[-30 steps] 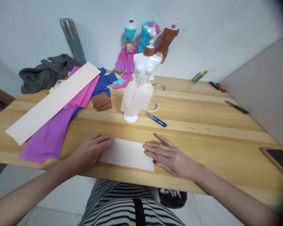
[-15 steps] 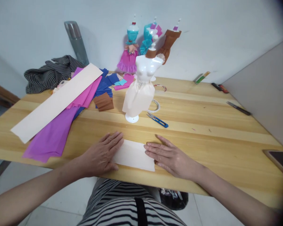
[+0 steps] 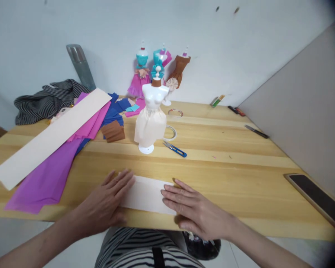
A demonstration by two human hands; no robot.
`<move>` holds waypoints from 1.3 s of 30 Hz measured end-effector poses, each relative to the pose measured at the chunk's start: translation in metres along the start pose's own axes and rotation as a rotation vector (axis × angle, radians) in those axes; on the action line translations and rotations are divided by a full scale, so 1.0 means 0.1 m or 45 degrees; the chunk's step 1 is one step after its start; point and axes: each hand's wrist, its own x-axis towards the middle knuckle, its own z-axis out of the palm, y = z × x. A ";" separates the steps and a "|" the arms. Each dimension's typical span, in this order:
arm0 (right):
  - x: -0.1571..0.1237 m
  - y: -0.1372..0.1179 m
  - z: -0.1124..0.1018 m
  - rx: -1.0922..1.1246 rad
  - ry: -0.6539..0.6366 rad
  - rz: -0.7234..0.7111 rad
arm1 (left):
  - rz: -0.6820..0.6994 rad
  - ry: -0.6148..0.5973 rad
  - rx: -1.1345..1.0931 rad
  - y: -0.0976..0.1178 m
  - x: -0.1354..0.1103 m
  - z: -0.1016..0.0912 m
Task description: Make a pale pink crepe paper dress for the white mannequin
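A small cream paper sheet (image 3: 145, 195) lies flat near the front edge of the wooden table (image 3: 240, 167). My left hand (image 3: 107, 203) lies flat on the sheet's left end, fingers stretched out. My right hand (image 3: 191, 210) rests palm down on its right end, fingers spread. Neither hand grips anything. Behind the sheet stands a white mini mannequin (image 3: 150, 115) wearing a cream paper skirt.
Blue thread snips (image 3: 175, 149) and a tape ring (image 3: 170, 132) lie beside the mannequin. Long cream (image 3: 47, 139), pink and purple (image 3: 47, 178) paper strips cover the left side. Dressed mannequins (image 3: 159, 70) stand at the wall. A phone (image 3: 315, 199) lies at right, a craft knife (image 3: 255, 131) further back.
My left hand slid rightward along the sheet, covering more of its left end. My right hand stayed on the right end. The camera view shifted.
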 end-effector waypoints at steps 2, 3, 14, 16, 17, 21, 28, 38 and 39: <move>-0.04 -0.03 -0.01 0.040 -0.044 -0.005 | 0.005 -0.092 -0.045 0.04 -0.09 -0.03; -0.06 -0.04 -0.02 0.051 -0.055 -0.006 | 0.004 -0.139 -0.060 0.05 -0.13 -0.04; -0.06 -0.24 0.04 -0.068 0.261 -0.118 | 0.172 -0.098 -0.011 0.15 -0.25 -0.04; -0.06 -0.24 0.05 -0.058 0.282 -0.127 | 0.213 -0.085 0.013 0.16 -0.25 -0.06; -0.06 -0.23 0.04 -0.051 0.276 -0.133 | 0.231 -0.083 0.021 0.16 -0.25 -0.07; -0.02 -0.23 0.00 0.051 0.296 -0.160 | 0.256 -0.046 0.006 0.15 -0.24 -0.08; 0.18 -0.14 -0.19 0.671 0.597 0.223 | 0.337 0.059 -0.136 0.09 -0.14 -0.17; 0.47 0.04 -0.52 1.150 0.623 0.641 | 0.135 0.243 -0.753 -0.01 -0.02 -0.27; 0.51 0.06 -0.57 1.226 0.692 0.661 | -0.009 0.263 -0.830 -0.04 0.01 -0.33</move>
